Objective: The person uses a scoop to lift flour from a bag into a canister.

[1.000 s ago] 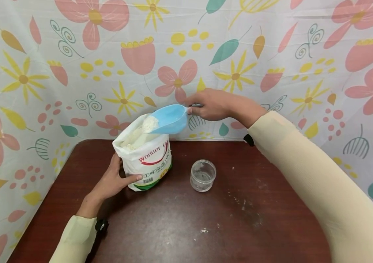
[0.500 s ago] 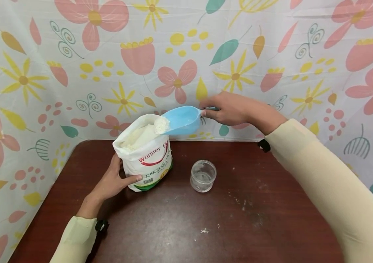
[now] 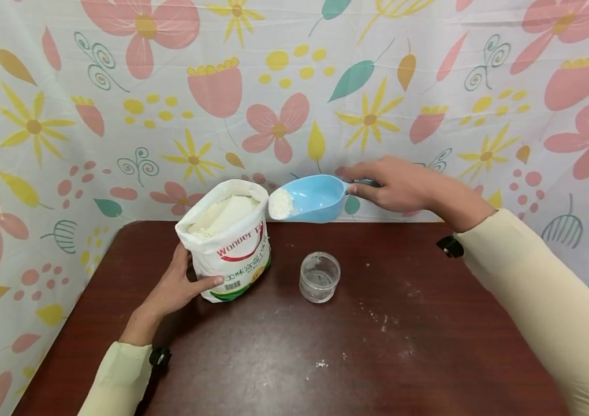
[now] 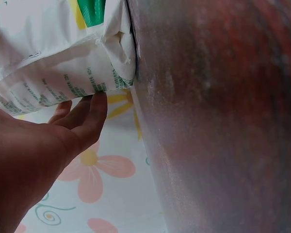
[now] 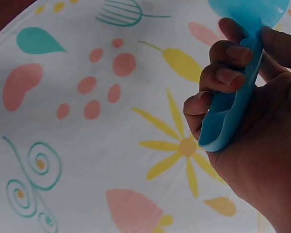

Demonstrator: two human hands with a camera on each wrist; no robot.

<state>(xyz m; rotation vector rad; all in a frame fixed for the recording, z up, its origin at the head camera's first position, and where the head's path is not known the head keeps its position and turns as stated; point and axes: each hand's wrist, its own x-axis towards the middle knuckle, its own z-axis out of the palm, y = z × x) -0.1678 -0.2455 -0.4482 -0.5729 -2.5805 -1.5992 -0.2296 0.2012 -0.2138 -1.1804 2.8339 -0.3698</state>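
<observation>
- Head view: the left hand grips the white bag from its eight o'clock side, thumb along the printed front, other fingers round the side.
- The bag stands on the dark, shiny surface, its mouth open and showing white powder inside.
- At two o'clock from the bag, the right hand holds the blue scoop above the surface by its handle, lip toward nine o'clock.
- A white mound sits at that lip, just beside the bag's rim; whether scoop and rim touch cannot be told.
- The clear jar stands between three and four o'clock from the bag, below the scoop in this view.
- White specks lie at six o'clock from the jar, pale smudges at four.
- Left wrist view: fingertips touch the bag's side.
- Right wrist view: fingers curl round the handle.
- A flower-patterned cloth hangs behind, toward twelve o'clock.
</observation>
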